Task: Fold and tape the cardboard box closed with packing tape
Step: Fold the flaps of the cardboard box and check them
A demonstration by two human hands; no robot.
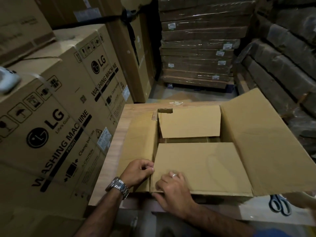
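A brown cardboard box (266, 151) stands open on a wooden table (118, 144). Its near flap (201, 166) and far flap (189, 124) are folded in, with a gap between them. The left flap (138, 139) lies outward and the right flap (259, 134) stands up. My left hand (139, 171), with a metal watch on its wrist, pinches the left edge of the near flap. My right hand (173, 190), with a ring on it, grips the box's near-left corner, with bent fingers on the near flap and the thumb along the front edge. No packing tape is in view.
Scissors with dark handles (280, 205) lie on a pale surface at the near right. Tall LG washing-machine cartons (56, 120) stand close on the left, with a pale device (7, 81) on one. Wrapped stacks of flat cartons (198, 48) fill the back and right.
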